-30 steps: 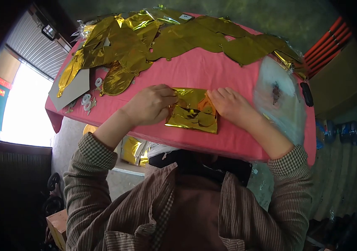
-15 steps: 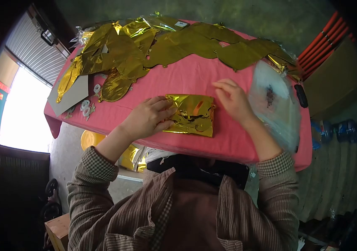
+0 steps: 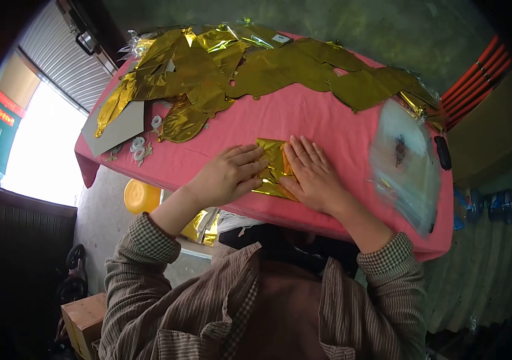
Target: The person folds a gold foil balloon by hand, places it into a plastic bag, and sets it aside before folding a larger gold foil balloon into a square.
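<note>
A folded piece of shiny gold foil lies on the pink tablecloth, close to the table's near edge. My left hand rests at its left side, fingers stretched over the edge. Flat on the right part of the foil presses my right hand, fingers extended and slightly spread. Both palms face down, and part of the foil is hidden under them. Beyond the hands, flat gold foil balloons overlap along the far side of the table.
On the left are a grey board and white ribbon coils. Clear plastic bags lie on the right, beside a black object. A yellow round container and a cardboard box stand below the table.
My right hand has come down from above the table, moving left onto the foil and flattening. The foil's visible part is narrower. My left hand stays at its left side.
</note>
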`<state>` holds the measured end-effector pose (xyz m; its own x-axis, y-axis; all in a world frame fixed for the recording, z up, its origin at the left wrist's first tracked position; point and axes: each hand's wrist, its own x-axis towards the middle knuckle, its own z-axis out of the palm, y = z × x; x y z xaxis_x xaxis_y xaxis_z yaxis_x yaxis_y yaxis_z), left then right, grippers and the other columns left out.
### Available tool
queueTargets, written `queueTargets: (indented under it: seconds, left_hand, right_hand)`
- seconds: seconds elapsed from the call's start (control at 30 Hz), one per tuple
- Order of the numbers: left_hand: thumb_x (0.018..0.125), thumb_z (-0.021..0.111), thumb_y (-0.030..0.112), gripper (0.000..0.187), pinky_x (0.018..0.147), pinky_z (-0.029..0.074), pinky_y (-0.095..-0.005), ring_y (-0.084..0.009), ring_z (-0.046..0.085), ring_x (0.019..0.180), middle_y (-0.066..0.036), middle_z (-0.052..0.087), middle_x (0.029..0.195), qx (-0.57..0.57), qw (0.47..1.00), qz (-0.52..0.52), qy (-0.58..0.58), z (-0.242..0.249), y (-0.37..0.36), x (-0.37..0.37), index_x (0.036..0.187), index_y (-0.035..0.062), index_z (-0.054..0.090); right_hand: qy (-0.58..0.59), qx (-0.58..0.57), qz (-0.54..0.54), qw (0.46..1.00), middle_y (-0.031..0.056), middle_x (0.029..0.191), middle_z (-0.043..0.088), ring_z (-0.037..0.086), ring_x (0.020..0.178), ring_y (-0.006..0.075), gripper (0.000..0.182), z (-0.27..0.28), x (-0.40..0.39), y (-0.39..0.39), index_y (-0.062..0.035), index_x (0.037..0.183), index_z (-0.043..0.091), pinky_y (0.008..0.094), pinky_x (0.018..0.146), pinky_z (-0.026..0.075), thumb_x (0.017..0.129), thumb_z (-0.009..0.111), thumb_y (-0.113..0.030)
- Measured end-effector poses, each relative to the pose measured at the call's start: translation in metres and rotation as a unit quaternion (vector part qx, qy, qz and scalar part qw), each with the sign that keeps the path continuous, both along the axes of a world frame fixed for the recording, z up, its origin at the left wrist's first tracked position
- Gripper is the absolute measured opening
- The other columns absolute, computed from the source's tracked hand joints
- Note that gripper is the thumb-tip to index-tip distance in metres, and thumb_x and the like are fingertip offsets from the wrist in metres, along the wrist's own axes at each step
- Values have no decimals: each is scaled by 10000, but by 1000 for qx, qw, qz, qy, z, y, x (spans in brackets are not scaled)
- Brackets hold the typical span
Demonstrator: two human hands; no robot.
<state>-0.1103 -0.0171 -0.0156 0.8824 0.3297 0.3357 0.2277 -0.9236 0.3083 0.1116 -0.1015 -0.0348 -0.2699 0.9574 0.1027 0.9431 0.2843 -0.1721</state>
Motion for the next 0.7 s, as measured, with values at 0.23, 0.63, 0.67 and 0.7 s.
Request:
queueTargets:
  seconds: [0.23, 0.63, 0.67, 0.7]
  left_hand:
    - [806, 580, 61, 251, 925, 419, -362, -289, 531, 1090, -164, 590, 1113, -221, 972, 31, -68, 2, 15, -8, 1038, -30, 608]
    - [827, 549, 61, 383, 881, 448, -351, -293, 564, 1025, -177, 557, 1140, -151, 984, 21, -95, 6, 16, 39, 1198, -12, 490]
    - [827, 550, 77, 467, 881, 449, -360, -303, 563, 1023, -189, 537, 1163, -138, 987, 33, -71, 7, 10, 43, 1269, -7, 427]
    - [830, 557, 104, 622, 939, 409, -382, -329, 510, 1108, -212, 465, 1249, -145, 989, 27, -18, 7, 8, 47, 1367, 1, 262]
  right_hand:
    - [-8, 15, 6, 1000, 205, 1453, 185, 157, 1356, 333, 678, -2, 1, 0, 15, 1387, 223, 429, 1107, 103, 907, 389, -434]
    - [10, 4, 0, 1000, 219, 1428, 224, 168, 1347, 350, 670, 1, -1, -1, 20, 1364, 263, 449, 1102, 118, 889, 414, -428]
    - [20, -15, -9, 1000, 219, 1427, 224, 160, 1349, 348, 678, 3, -1, -1, 18, 1368, 251, 451, 1102, 118, 886, 415, -430]
    - [19, -14, -16, 1000, 219, 1427, 224, 160, 1349, 348, 678, 1, 0, 0, 18, 1368, 251, 451, 1102, 118, 886, 415, -430]
